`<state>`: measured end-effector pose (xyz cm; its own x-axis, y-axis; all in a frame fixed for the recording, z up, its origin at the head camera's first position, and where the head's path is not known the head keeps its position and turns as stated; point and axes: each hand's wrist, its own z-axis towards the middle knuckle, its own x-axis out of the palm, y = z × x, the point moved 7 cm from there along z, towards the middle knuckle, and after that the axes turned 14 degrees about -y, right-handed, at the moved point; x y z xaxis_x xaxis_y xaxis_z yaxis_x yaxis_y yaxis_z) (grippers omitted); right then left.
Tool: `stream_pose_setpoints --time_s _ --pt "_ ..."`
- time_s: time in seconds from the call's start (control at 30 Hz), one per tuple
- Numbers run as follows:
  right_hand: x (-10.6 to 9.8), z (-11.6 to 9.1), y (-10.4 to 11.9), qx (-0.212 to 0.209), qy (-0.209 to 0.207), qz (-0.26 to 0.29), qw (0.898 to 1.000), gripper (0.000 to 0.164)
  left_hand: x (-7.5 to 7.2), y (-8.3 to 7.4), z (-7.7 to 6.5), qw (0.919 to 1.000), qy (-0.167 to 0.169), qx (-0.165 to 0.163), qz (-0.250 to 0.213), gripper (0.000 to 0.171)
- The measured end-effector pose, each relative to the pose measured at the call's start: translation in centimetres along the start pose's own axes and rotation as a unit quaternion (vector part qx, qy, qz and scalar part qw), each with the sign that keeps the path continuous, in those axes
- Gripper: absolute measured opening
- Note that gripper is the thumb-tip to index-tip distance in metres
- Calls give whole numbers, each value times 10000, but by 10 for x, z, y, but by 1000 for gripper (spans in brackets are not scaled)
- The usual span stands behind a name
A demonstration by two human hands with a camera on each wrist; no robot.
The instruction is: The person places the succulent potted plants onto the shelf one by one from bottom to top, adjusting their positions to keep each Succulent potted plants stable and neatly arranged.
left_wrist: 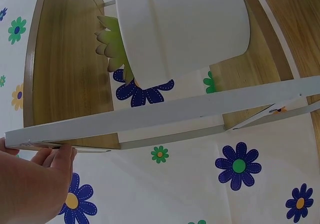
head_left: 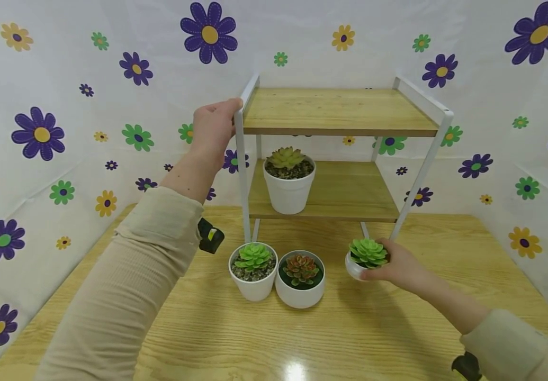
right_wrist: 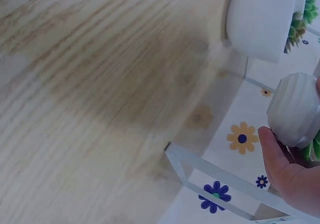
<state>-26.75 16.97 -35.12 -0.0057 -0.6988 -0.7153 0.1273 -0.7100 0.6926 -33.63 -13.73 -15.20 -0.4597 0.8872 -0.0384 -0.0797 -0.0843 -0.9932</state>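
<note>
My left hand grips the upper left front corner of a two-tier shelf with a white frame and wooden boards. In the left wrist view, its fingers curl round the white rail. My right hand holds a small white pot with a green succulent, raised off the table in the right wrist view. A larger potted succulent stands on the lower board at the left. In front of the shelf sit a white pot with a bright green succulent and a round white pot with a reddish one.
The shelf's legs stand on a wooden table. Behind and at both sides hangs a white cloth printed with purple, green and yellow flowers. Dark wrist devices sit at both cuffs.
</note>
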Motion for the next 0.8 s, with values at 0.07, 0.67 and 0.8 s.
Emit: stream_pose_setpoints --time_s 0.07,0.67,0.8 --pt "-4 1 2 -40 5 -70 10000 80 0 0 0 10000 -1 6 5 40" --pt "-41 8 35 -146 -6 -164 9998 84 0 0 0 10000 -5 2 35 40" --pt "-51 12 45 -210 -140 -200 9995 82 0 0 0 9999 -19 42 91 39"
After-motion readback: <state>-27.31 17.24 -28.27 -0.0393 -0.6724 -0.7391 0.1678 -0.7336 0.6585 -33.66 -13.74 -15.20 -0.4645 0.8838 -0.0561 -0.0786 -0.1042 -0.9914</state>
